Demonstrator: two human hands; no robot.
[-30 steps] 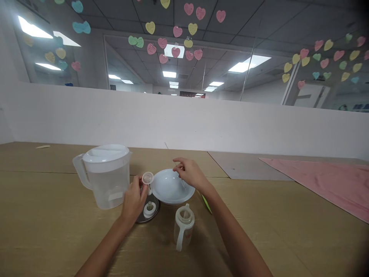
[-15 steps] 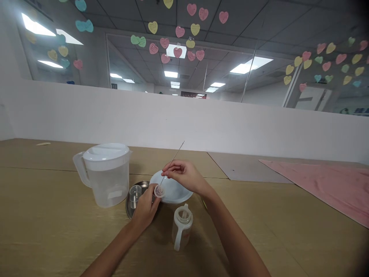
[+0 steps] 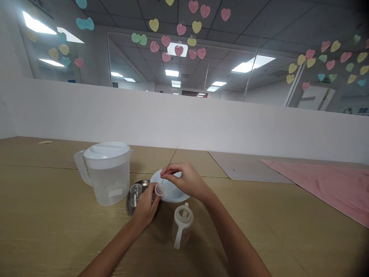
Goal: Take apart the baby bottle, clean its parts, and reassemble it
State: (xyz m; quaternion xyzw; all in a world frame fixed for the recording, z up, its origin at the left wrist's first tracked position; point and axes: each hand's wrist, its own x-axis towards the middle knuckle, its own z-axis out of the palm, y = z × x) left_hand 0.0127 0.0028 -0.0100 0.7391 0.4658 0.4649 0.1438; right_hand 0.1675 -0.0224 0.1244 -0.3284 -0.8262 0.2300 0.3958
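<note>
My left hand (image 3: 145, 206) is closed on a small clear round plastic lid (image 3: 159, 189) with ringed ridges, its face turned toward me. Between the fingertips of my right hand (image 3: 183, 177) is pinched a thin metal rod (image 3: 173, 157), slanting up to the right. Its lower end reaches the lid; whether it passes inside I cannot tell. Behind both hands sits a white bowl (image 3: 175, 195). A translucent plastic bottle (image 3: 182, 227) with a handle and an open top stands nearest me, below the hands.
A lidded translucent pitcher (image 3: 108, 181) stands at the left. Beside it, a round steel tray (image 3: 129, 209) carries a small clear cup (image 3: 135, 194). A pink cloth (image 3: 325, 184) and a grey sheet (image 3: 250, 167) lie at the right. A white wall (image 3: 184, 123) closes off the far side.
The rod has slid down and a little left, with its upper end now lower. My right hand has shifted slightly left; my left hand still grips the lid.
</note>
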